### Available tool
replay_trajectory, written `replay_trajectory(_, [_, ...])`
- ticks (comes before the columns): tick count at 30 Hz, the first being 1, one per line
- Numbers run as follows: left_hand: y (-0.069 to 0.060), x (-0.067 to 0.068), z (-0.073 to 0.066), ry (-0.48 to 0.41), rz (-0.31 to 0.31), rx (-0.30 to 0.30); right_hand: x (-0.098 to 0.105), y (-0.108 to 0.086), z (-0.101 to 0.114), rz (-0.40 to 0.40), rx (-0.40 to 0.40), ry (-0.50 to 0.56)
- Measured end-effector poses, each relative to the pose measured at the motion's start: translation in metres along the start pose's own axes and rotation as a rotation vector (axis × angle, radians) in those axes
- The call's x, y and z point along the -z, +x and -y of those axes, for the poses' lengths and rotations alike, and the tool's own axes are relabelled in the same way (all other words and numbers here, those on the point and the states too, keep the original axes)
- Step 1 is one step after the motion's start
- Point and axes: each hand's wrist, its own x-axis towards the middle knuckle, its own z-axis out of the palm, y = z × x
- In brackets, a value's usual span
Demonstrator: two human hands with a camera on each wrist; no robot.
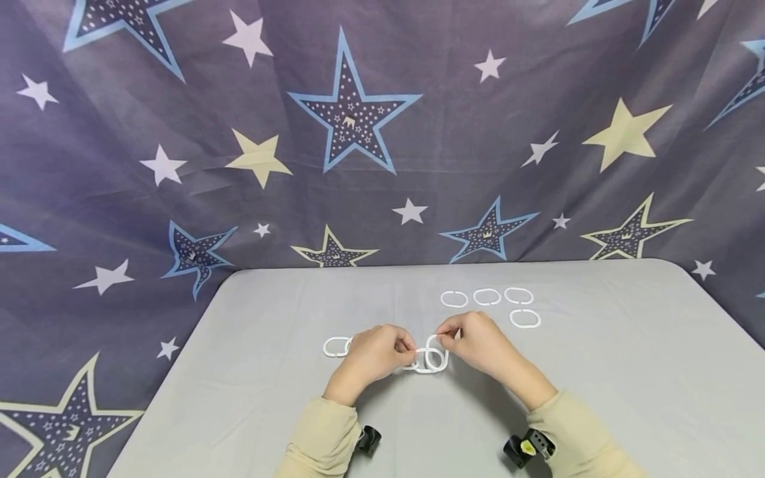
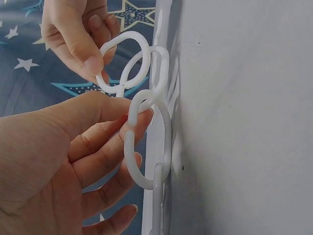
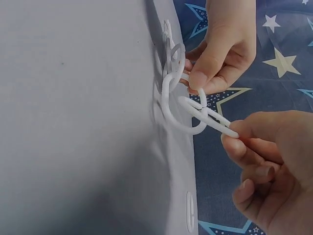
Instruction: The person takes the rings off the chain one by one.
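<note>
Oval white plastic chain links, each with a small gap in one side, hang joined between the two hands above the table. In the head view, my left hand [image 1: 378, 353] pinches one link [image 3: 166, 108] of the chain between thumb and finger. My right hand [image 1: 480, 340] pinches the end link [image 2: 147, 59] at its far end, between thumb and forefinger. That end link passes through the link in the left hand. More of the chain [image 1: 336, 338] trails out on the table to the left of the left hand, partly hidden behind it.
Several loose white links [image 1: 524, 326] lie apart from the chain on the grey-covered table [image 1: 239, 385], behind the right hand. A dark curtain with stars [image 1: 418, 159] hangs along the table's back edge. Each wrist carries a small black camera [image 1: 369, 439].
</note>
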Motion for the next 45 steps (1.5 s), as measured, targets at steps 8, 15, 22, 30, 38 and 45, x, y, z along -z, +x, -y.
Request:
replay_trajectory(8, [-0.001, 0.0, 0.0, -0.015, -0.011, 0.023, -0.003, -0.004, 0.0, -0.051, 0.01, -0.005])
replay_trajectory(15, [-0.002, -0.001, 0.0, -0.027, 0.001, 0.025, -0.008, -0.009, -0.005, -0.099, 0.02, -0.001])
replay_trajectory(22, [-0.001, -0.003, 0.001, 0.002, -0.022, 0.023, -0.008, -0.012, -0.009, -0.145, 0.046, 0.017])
replay_trajectory(30, [-0.002, -0.003, 0.002, 0.008, -0.026, 0.034, 0.007, -0.013, -0.017, -0.217, -0.129, -0.014])
replay_trajectory(38, [-0.002, -0.002, 0.002, 0.009, -0.019, 0.042, 0.026, -0.02, -0.038, -0.242, -0.347, 0.102])
replay_trajectory(45, [-0.002, -0.003, 0.002, 0.016, -0.016, 0.044, 0.04, -0.021, -0.057, -0.224, -0.485, 0.199])
